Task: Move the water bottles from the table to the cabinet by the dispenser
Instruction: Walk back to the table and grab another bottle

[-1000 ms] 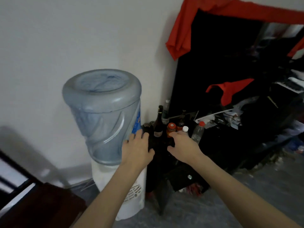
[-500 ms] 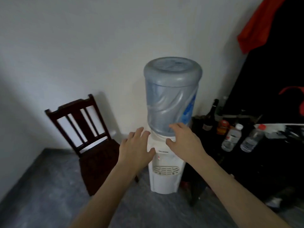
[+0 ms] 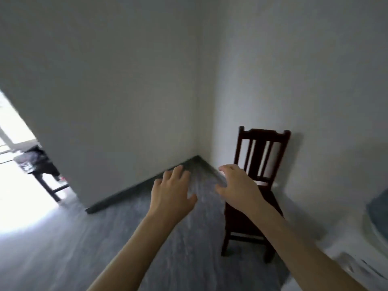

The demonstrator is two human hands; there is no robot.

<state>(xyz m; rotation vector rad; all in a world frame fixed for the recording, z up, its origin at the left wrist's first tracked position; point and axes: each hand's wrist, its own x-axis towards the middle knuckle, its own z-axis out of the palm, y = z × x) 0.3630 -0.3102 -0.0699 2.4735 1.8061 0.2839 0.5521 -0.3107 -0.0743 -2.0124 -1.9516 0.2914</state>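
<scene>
Beside the chair, both empty hands hover spread.

Grey floor, streaky finish, meets white walls at a dark baseboard. Dark wooden chair stands on it against right wall. Small dark table stands on floor past the doorway at left, with blurred clutter on top.

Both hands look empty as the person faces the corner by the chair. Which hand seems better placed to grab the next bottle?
Probably the left hand. The doorway and the dark table beyond it lie on the left, while the right hand hangs before the chair. Both are open and empty, and no bottle shows, so it is close.
</scene>
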